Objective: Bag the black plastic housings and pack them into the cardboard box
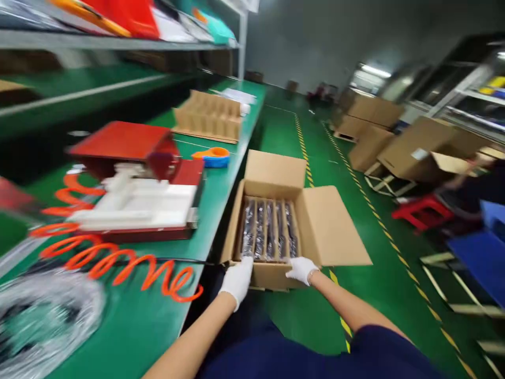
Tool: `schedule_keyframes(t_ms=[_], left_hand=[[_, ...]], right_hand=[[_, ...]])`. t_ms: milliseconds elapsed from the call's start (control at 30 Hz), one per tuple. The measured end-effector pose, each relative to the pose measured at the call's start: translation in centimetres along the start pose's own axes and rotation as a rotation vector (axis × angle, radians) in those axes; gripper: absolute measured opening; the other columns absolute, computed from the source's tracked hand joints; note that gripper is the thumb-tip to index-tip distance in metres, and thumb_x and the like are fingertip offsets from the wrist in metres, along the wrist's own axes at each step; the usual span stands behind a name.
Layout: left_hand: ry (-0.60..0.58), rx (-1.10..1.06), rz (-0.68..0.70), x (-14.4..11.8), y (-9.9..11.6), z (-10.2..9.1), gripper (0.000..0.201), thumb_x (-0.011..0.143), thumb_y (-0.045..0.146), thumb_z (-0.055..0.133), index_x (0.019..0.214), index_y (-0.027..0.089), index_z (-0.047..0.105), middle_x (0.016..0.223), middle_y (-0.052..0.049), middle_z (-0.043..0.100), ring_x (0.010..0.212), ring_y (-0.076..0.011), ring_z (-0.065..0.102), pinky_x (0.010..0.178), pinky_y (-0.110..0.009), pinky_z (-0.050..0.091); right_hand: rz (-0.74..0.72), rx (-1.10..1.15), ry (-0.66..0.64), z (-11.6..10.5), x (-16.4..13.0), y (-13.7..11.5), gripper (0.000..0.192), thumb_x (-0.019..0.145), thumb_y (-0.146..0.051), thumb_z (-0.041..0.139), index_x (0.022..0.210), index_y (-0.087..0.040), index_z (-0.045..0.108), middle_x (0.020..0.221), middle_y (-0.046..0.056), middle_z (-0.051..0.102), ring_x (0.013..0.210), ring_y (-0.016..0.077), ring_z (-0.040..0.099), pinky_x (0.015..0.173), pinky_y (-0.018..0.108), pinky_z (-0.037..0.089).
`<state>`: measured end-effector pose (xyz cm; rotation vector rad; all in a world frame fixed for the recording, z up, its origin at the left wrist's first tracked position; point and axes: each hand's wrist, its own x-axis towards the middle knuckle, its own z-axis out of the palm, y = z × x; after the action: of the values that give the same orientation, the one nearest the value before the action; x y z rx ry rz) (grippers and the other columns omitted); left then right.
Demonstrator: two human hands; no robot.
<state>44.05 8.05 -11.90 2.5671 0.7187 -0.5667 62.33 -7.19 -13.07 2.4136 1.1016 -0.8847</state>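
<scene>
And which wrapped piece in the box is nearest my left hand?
The leftmost wrapped piece: its near end is by your left hand; the other four lie farther right.

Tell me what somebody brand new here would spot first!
Probably the bright orange coiled hose, looping across the green table on the left, in front of the red and white machine. Next might be the open cardboard box in the middle, beside the table, with dark, shiny packs standing in a row inside.
</scene>
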Motion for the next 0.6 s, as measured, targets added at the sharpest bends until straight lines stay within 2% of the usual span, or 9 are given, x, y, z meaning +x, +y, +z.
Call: schedule_keyframes(t_ms=[67, 167, 300, 433, 500, 600], left_hand=[[0.026, 0.099, 0.009, 0.5, -0.2, 0.2, 0.051, 0.096, 0.004, 0.036, 0.145, 0.007, 0.047, 0.131, -0.026, 0.061, 0.111, -0.0343, 0.069, 0.091, -0.048, 0.055], [0.048, 0.168, -0.023, 0.8, -1.2, 0.5, 0.049, 0.094, 0.001, 0.025, 0.128, 0.002, 0.061, 0.12, -0.029, 0.065, 0.109, -0.0367, 0.071, 0.088, -0.048, 0.055], [0.038, 0.192, -0.047, 0.7, -2.3, 0.7, 0.046, 0.091, 0.0, 0.031, 0.118, 0.004, 0.068, 0.116, -0.028, 0.07, 0.11, -0.0362, 0.071, 0.088, -0.047, 0.055], [-0.016, 0.179, -0.041, 0.6, -2.5, 0.6, 0.045, 0.087, -0.002, 0.037, 0.111, 0.007, 0.074, 0.112, -0.027, 0.074, 0.107, -0.0365, 0.073, 0.087, -0.046, 0.056], [-0.037, 0.162, -0.028, 0.8, -2.6, 0.6, 0.043, 0.086, -0.001, 0.039, 0.107, 0.007, 0.076, 0.111, -0.027, 0.074, 0.107, -0.0383, 0.073, 0.087, -0.048, 0.056], [-0.051, 0.12, -0.008, 1.1, -2.9, 0.7, 0.041, 0.084, 0.0, 0.042, 0.105, 0.006, 0.077, 0.111, -0.029, 0.074, 0.108, -0.0419, 0.071, 0.088, -0.052, 0.055]], right_hand=[[0.039, 0.038, 0.022, 0.7, -0.5, 2.0, 0.042, 0.091, -0.041, 0.07, 0.125, -0.017, 0.072, 0.124, 0.018, 0.072, 0.12, 0.032, 0.067, 0.097, 0.038, 0.052], [0.011, 0.047, 0.025, 1.0, 0.0, 2.9, 0.047, 0.088, -0.046, 0.071, 0.124, -0.016, 0.074, 0.126, 0.018, 0.072, 0.123, 0.0341, 0.065, 0.1, 0.038, 0.05], [-0.053, 0.048, 0.007, 2.2, 0.2, 1.8, 0.044, 0.085, -0.047, 0.074, 0.116, -0.015, 0.077, 0.121, 0.019, 0.074, 0.12, 0.0344, 0.067, 0.1, 0.04, 0.051], [-0.09, 0.097, 0.001, 4.4, -1.8, 1.3, 0.039, 0.084, -0.049, 0.075, 0.109, -0.02, 0.08, 0.114, 0.014, 0.077, 0.114, 0.0325, 0.07, 0.097, 0.039, 0.054], [-0.095, 0.146, 0.004, 5.0, -2.5, 2.0, 0.038, 0.089, -0.053, 0.069, 0.112, -0.024, 0.079, 0.115, 0.009, 0.077, 0.113, 0.029, 0.071, 0.095, 0.035, 0.055], [-0.062, 0.242, 0.026, 4.4, -1.8, 3.5, 0.045, 0.104, -0.052, 0.044, 0.129, -0.026, 0.071, 0.126, 0.006, 0.074, 0.114, 0.0215, 0.07, 0.094, 0.03, 0.056]])
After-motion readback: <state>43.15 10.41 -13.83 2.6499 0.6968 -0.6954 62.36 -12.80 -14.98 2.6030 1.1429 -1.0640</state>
